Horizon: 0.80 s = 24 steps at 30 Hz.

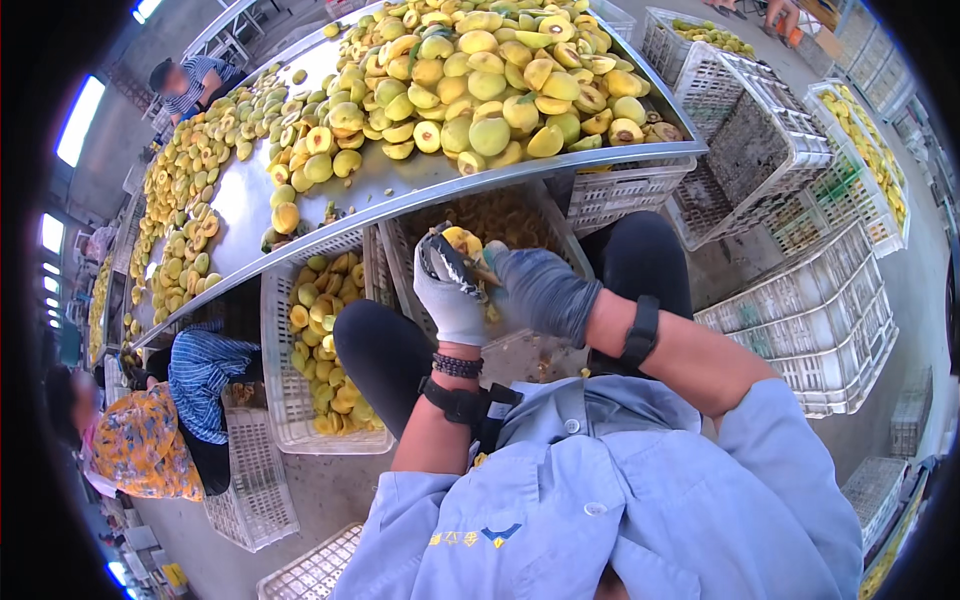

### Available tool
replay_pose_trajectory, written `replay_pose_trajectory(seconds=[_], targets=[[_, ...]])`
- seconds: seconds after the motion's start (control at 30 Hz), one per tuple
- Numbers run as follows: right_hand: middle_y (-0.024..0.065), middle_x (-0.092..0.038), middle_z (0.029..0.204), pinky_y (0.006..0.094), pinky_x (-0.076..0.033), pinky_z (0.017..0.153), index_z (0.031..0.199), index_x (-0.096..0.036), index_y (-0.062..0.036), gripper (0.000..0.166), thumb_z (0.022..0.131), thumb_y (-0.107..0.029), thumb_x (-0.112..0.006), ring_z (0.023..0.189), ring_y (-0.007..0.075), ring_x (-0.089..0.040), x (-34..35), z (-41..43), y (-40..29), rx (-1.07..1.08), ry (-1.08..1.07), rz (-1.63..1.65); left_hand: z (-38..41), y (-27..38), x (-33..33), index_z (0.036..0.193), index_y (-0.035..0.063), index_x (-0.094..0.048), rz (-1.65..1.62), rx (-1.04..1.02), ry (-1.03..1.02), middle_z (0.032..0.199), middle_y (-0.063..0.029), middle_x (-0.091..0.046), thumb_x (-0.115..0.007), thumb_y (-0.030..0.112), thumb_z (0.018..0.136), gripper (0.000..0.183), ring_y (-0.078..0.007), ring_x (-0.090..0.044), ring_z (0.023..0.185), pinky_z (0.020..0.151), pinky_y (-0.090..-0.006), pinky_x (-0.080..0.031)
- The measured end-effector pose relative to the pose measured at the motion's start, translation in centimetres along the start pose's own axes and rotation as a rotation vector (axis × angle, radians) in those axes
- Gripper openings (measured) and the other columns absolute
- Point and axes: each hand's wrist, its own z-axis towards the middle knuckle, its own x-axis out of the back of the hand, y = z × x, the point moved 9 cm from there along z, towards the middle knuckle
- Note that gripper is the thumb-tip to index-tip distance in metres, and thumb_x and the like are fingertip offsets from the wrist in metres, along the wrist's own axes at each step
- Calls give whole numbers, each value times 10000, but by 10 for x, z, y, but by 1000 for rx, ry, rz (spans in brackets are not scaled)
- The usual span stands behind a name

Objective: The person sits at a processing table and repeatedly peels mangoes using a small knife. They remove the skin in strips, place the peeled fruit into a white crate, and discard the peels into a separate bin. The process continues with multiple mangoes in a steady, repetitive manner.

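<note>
My left hand (448, 300), in a white glove with a dark, worn patch at the thumb and palm, holds a yellow peach half (463, 241) above a crate between my knees. My right hand (544, 292), in a dark grey glove, is curled close against the fruit. A thin brownish tool (486, 274) reaches from its fingers toward the peach; most of it is hidden by the gloves. The crate (566, 232) below contains brownish-yellow peach scraps. To the left of my knee, another white crate (279, 382) holds cut peach halves (330, 352).
A metal-rimmed table (420, 180) carries a large heap of peach halves (480, 82). White plastic crates (795, 322) stand at the right, one tipped sideways (757, 135). A co-worker in a floral top (146, 442) sits left; another person (191, 82) is across the table.
</note>
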Motion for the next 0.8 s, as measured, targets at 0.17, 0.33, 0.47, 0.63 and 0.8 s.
replay_pose_trajectory(seconds=[0.17,0.33,0.47,0.63,0.8], targets=[[255,-627,868,431,-486,733,981,-567,33,348,748,-209,-656,840,395,-618,6,14,9,1,-122,319,12,3,3,1094,-21,-575,150,4,-125,962,-64,-627,-491,248,969,308,-104,-594,832,742,-239,-489],[256,-617,877,415,-481,723,971,-565,41,363,731,-212,-665,840,392,-611,-16,9,17,-44,-190,365,1,-2,2,1070,-21,-579,199,54,-119,919,-54,-630,-482,239,972,294,-102,-590,808,714,-238,-480],[269,-617,875,436,-476,715,958,-568,49,355,724,-201,-661,835,411,-603,-28,2,23,-74,-96,431,-4,-18,-1,1044,-22,-593,166,119,-96,881,-53,-619,-525,141,933,209,-133,-580,796,712,-269,-478],[253,-624,864,455,-468,680,994,-590,-1,361,714,-219,-654,798,411,-597,-17,1,17,122,-9,441,-3,-20,0,1029,-16,-604,170,-44,-109,896,-46,-620,-476,103,922,205,-117,-565,797,706,-272,-471],[202,-642,880,417,-475,686,1199,-499,-43,546,671,-112,-619,794,327,-620,-11,7,35,28,34,623,19,-57,-36,1186,90,-505,76,157,-393,1065,-20,-523,-348,283,992,315,-117,-486,1033,894,-262,-419]])
